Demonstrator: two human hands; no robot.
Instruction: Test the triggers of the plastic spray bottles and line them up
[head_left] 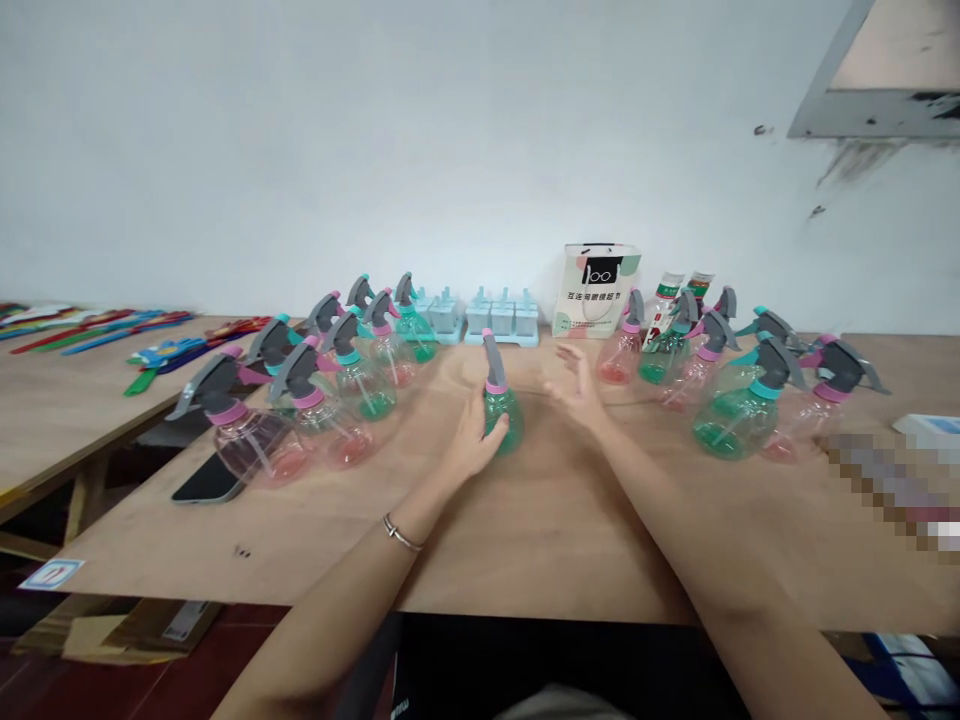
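Note:
In the middle of the table stands a green spray bottle (508, 420) with a pink collar and a grey trigger head. My left hand (478, 435) is wrapped round its body from the left, thumb across the front. To its right, my right hand (577, 388) is raised with the fingers apart and holds nothing. Several pink and green spray bottles stand in a group on the left, the nearest a pink spray bottle (259, 448). On the right is another such group, with a green spray bottle (739, 420) near its front.
Light blue ice-pop moulds (501, 322) and a printed paper bag (596, 290) stand along the wall. A phone (206, 480) lies at the left, partly behind a bottle. Colourful flat strips (124, 330) cover part of the left table (67, 420). A blurred patch hides something at far right.

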